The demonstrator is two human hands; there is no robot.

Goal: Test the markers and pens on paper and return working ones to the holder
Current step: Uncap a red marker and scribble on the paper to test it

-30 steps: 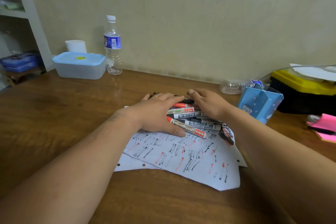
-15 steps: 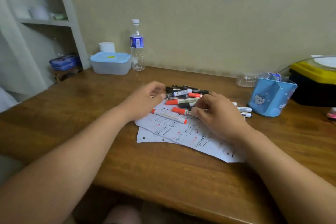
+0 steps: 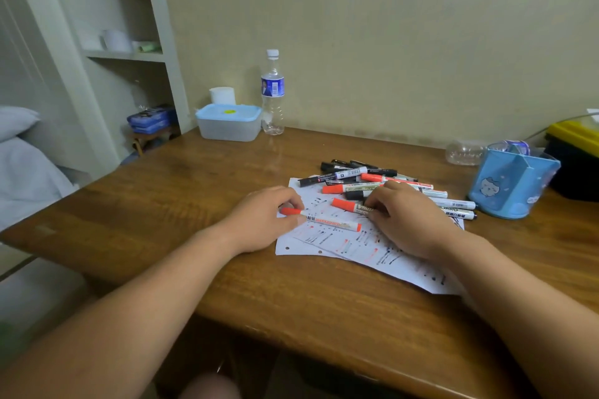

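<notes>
Sheets of white paper [image 3: 353, 246] covered in red and black test strokes lie on the wooden desk [image 3: 194, 191]. A pile of red and black markers [image 3: 366, 176] rests across the paper's far edge. My left hand [image 3: 262, 223] pinches the capped end of a slim red marker [image 3: 330, 223] lying on the paper. My right hand [image 3: 405, 217] curls over a thicker red-capped whiteboard marker [image 3: 348, 206], its fingers around the barrel. The blue pen holder [image 3: 512, 185] stands to the right of the pile.
A lidded plastic box [image 3: 228, 121], a water bottle [image 3: 273, 92] and a white roll [image 3: 222, 95] stand at the back left. A crushed clear bottle [image 3: 463, 152] lies behind the holder. A yellow-and-black case [image 3: 573, 152] is at the far right. A shelf [image 3: 129, 55] lies left.
The view has pulled back and swung left. Both hands left the marker pile and came nearer; the left hand now pinches a slim red marker and the right hand holds a thicker red-capped one.
</notes>
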